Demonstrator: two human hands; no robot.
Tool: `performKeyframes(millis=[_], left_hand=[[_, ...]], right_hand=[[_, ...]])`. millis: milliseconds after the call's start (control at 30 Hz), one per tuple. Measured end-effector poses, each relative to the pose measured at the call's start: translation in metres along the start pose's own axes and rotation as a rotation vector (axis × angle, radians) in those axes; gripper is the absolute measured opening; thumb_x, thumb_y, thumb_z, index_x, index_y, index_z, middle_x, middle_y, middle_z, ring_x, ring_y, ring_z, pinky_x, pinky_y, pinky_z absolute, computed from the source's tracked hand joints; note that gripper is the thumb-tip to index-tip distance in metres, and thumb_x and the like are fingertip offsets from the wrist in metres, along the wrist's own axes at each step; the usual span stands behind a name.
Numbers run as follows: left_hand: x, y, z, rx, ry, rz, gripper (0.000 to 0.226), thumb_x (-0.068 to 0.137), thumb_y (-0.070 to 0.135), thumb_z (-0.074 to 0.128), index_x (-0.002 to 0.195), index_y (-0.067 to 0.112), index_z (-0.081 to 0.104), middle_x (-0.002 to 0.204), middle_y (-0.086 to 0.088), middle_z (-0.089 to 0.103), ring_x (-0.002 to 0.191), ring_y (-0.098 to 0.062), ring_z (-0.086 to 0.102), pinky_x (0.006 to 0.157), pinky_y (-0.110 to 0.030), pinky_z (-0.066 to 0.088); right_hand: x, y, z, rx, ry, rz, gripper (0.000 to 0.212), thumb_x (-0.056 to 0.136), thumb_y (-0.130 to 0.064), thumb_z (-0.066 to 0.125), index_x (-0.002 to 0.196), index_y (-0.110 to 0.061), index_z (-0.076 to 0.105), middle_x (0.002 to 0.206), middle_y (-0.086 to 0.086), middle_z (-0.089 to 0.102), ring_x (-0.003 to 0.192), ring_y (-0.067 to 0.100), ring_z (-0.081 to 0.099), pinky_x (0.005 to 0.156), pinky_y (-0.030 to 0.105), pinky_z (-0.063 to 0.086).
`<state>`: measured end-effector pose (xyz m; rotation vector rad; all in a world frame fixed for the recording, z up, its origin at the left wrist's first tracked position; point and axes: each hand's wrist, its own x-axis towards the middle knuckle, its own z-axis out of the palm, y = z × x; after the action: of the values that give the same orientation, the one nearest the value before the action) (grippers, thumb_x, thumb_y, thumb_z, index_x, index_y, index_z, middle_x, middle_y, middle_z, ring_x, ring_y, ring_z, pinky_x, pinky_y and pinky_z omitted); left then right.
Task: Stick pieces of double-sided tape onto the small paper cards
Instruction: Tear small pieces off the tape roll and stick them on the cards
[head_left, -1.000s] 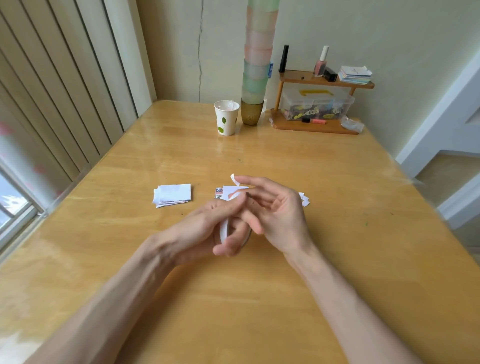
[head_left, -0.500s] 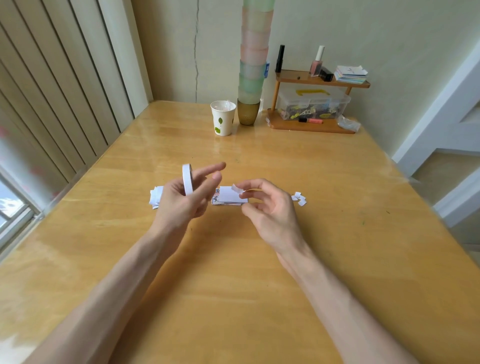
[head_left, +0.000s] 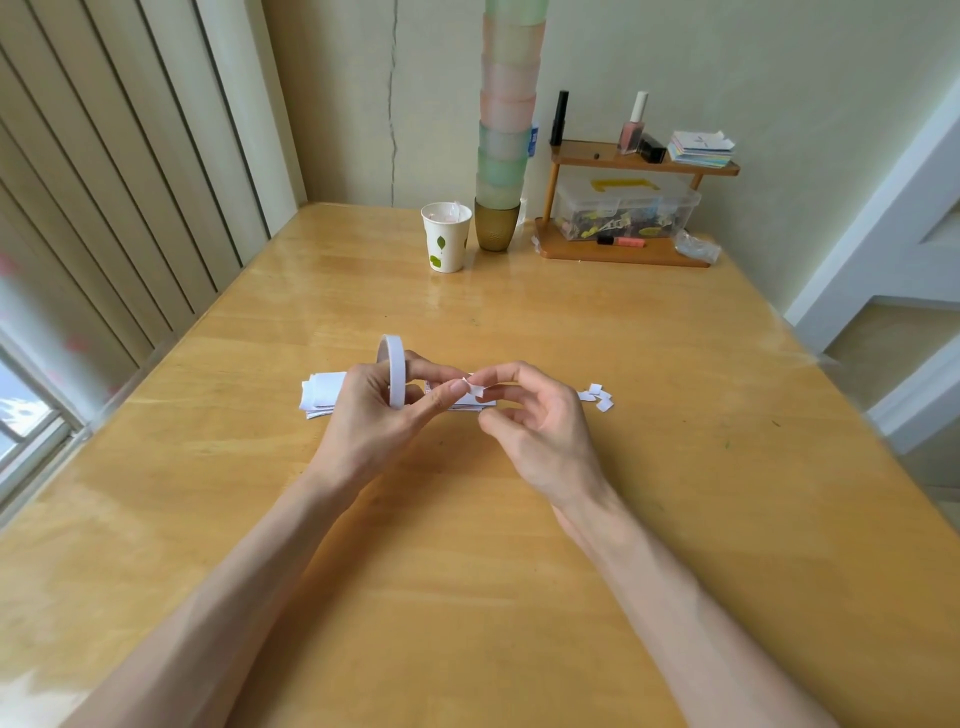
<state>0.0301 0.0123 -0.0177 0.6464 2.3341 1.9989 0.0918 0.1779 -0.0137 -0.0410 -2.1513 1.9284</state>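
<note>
Gap between hands has closed vs half a second ago: left hand (head_left: 371, 415) brings its thumb in to meet the tape piece (head_left: 475, 388), which right hand (head_left: 540, 426) pinches between thumb and forefinger. Left hand also grips the tape roll (head_left: 393, 371), upright and edge-on to camera. Both work just above the middle card stack (head_left: 485, 402), mostly hidden by fingers. Second card stack (head_left: 322, 392) lies on the left, partly behind left hand. Scraps (head_left: 597, 397) lie just right of right hand, about four, too small to count surely.

Edges: table (head_left: 519, 597) has its left edge along blinds and window, its far edge at the wall, its right edge beside the floor. Hands are mid-table, well apart from all edges. A wide stretch of tabletop separates them from the far-edge items: one paper cup (head_left: 447, 236), one cup tower (head_left: 506, 140), one wooden shelf (head_left: 597, 156).

Writing: none readable. Paper cup shows green leaf prints only. Shelf carries one clear box (head_left: 623, 208), one nail polish bottle (head_left: 632, 130), one black tube (head_left: 559, 117).
</note>
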Motion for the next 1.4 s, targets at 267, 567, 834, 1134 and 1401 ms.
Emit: performKeyframes(millis=[267,567,834,1134,1401], left_hand=[[-0.002,0.0,0.0,0.111,0.096,0.058,0.011,0.088,0.032,0.081,0.082,0.022,0.078,0.052,0.009,0.057,0.049,-0.009,0.038,0.049,-0.02,0.031],[-0.004,0.001,0.001,0.283,0.326,0.151,0.009,0.089,0.017,0.081,0.082,0.013,0.076,0.063,0.019,0.062,0.052,-0.007,0.05,0.054,-0.011,0.037],[-0.004,-0.001,0.005,0.196,0.275,0.073,0.008,0.091,0.02,0.08,0.086,0.014,0.077,0.054,0.024,0.06,0.043,-0.006,0.042,0.048,-0.009,0.031],[-0.003,0.005,0.005,-0.183,0.143,-0.14,0.019,0.093,0.032,0.075,0.087,0.015,0.082,0.058,-0.003,0.044,0.052,-0.015,0.034,0.053,-0.022,0.032],[-0.006,0.009,0.007,-0.193,-0.002,-0.103,0.045,0.106,0.021,0.055,0.092,-0.022,0.059,0.065,0.004,0.064,0.049,-0.008,0.046,0.05,-0.02,0.028]], right_hand=[[-0.001,0.001,0.001,-0.019,-0.005,0.024,0.034,0.087,0.009,0.062,0.105,-0.017,0.076,0.118,-0.003,0.072,0.102,0.009,0.068,0.084,0.021,0.053],[-0.006,0.004,0.013,-0.108,-0.132,-0.006,0.056,0.091,0.0,0.067,0.132,-0.037,0.065,0.147,-0.013,0.034,0.111,0.0,0.063,0.099,0.033,0.052],[-0.004,0.003,0.012,-0.181,-0.109,-0.004,0.058,0.09,0.0,0.067,0.135,-0.035,0.062,0.154,-0.016,0.019,0.114,-0.002,0.061,0.097,0.027,0.05],[0.005,0.012,0.0,-0.188,0.079,-0.098,0.052,0.089,-0.022,0.076,0.139,-0.032,0.061,0.137,-0.014,0.048,0.103,0.005,0.066,0.079,0.022,0.048],[0.002,0.0,-0.009,-0.236,0.242,-0.354,0.008,0.091,-0.012,0.078,0.087,-0.018,0.073,0.079,-0.004,0.068,0.064,0.011,0.057,0.057,0.021,0.038]])
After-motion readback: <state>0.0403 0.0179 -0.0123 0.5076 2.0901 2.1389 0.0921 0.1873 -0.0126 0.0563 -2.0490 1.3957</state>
